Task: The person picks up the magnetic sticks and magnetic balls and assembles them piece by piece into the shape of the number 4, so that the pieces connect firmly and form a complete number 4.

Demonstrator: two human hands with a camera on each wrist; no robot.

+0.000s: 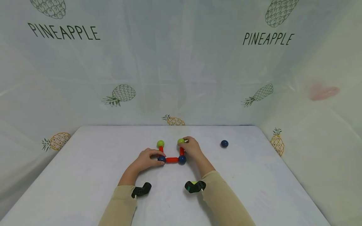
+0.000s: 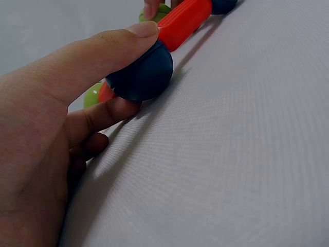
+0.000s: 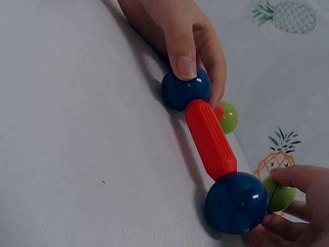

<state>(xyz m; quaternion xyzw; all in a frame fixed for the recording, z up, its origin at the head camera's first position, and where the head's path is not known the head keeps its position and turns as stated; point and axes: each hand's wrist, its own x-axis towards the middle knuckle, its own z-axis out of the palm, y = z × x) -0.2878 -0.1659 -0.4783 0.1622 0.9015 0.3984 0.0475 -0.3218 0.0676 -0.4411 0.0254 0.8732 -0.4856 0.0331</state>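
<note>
A U-shaped frame of balls and rods lies on the white table. My left hand (image 1: 145,160) pinches its left blue ball (image 2: 146,77) between thumb and fingers. From that ball a red rod (image 3: 209,136) runs across to the right blue ball (image 3: 236,203). Shorter-looking red rods extend away from both blue balls, each ending in a green ball. The left green ball (image 1: 160,143) stands free of both hands. At the far right corner, my right hand (image 1: 194,150) pinches the right green ball (image 3: 280,194). My right fingers partly cover the rod beneath it.
A loose dark blue ball (image 1: 224,143) lies to the right, near the back of the table (image 1: 107,147). Behind the table hangs a pale pineapple-print curtain (image 1: 186,72), which also runs along the sides. Both wrists carry small black cameras.
</note>
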